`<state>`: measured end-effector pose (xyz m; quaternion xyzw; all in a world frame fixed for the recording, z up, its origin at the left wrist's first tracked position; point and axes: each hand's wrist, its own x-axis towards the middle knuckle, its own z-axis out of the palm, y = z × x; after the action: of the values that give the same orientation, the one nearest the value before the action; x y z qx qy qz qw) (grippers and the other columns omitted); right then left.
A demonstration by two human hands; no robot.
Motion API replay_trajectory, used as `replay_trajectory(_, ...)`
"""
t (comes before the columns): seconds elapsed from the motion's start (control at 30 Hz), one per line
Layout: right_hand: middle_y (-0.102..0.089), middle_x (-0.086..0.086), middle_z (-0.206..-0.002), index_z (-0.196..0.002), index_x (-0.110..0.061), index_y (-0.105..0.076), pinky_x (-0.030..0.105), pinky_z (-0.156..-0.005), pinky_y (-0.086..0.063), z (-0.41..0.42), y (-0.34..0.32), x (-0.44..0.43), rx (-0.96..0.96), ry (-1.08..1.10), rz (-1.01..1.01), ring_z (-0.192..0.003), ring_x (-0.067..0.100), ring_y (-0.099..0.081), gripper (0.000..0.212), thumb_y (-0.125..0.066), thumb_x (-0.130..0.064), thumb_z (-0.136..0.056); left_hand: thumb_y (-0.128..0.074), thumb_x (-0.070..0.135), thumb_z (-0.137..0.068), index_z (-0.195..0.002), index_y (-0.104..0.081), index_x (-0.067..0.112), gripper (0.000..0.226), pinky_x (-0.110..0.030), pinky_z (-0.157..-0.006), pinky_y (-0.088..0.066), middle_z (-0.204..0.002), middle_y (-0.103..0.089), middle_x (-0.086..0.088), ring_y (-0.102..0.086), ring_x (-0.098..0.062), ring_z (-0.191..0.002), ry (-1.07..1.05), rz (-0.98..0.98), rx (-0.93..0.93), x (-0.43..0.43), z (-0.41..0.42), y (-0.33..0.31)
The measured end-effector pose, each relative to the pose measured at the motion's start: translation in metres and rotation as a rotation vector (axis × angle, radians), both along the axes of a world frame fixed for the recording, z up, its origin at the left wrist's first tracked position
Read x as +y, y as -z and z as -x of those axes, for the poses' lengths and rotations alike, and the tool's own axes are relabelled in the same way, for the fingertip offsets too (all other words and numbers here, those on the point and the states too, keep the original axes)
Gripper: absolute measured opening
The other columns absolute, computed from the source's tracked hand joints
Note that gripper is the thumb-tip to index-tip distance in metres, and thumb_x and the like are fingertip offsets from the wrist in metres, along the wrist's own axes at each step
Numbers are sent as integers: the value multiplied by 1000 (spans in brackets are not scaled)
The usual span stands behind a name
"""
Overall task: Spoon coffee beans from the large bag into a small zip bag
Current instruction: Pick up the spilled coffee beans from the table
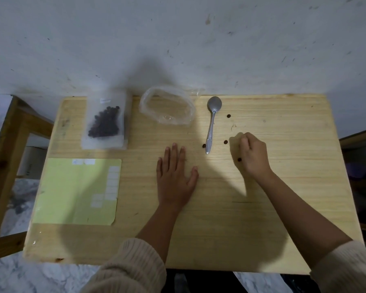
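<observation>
A frosted small zip bag [105, 121] holding dark coffee beans lies flat at the table's back left. Right of it sits the large clear bag [167, 105], its mouth rolled open and looking empty. A metal spoon [211, 123] lies on the wood, bowl away from me. Several loose beans dot the table around it, one [225, 142] just left of my right hand. My right hand [254, 155] rests with fingers curled in, another bean [239, 159] by its thumb; anything inside the fist is hidden. My left hand [174, 176] lies flat, palm down, fingers spread.
A pale green sheet [76, 191] with white stickers lies at the front left of the wooden table [283, 208]. A wall stands right behind the table's back edge. A wooden frame [6, 144] stands to the left, dark furniture to the right.
</observation>
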<state>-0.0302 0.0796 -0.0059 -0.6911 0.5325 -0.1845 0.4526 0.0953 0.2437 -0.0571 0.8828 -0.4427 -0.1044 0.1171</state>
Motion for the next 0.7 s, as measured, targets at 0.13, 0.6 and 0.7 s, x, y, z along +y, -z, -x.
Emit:
replay_trajectory(0.13,-32,-5,-45,-58,-13,-35,16,-32,-17,5,2,3,-654,298,-725,-35,6,-25,29,-29,-8,-86,-29,52,-89,-148,-25,20,68,-38,-116,-7,-157,-17,-2,-8,-17,-145,-5,12,-9,-1,0,2)
replay_trajectory(0.6,-31,-8,-43,-52,-17,-35,17,-42,-25,34,5,12,-58,228,-256,-36,3,-28,50,-50,-42,-93,-29,52,-88,-148,-27,19,68,-38,-117,-9,-157,-19,-2,-11,-18,-145,-14,24,-17,-1,1,3)
replay_trajectory(0.7,-39,-2,-48,-52,-15,-34,25,-46,-29,35,6,14,170,41,-13,-45,7,-38,52,-51,-44,-92,-29,52,-88,-148,-26,19,68,-40,-117,-10,-157,-19,-3,-11,-18,-145,-9,25,-18,-1,0,3)
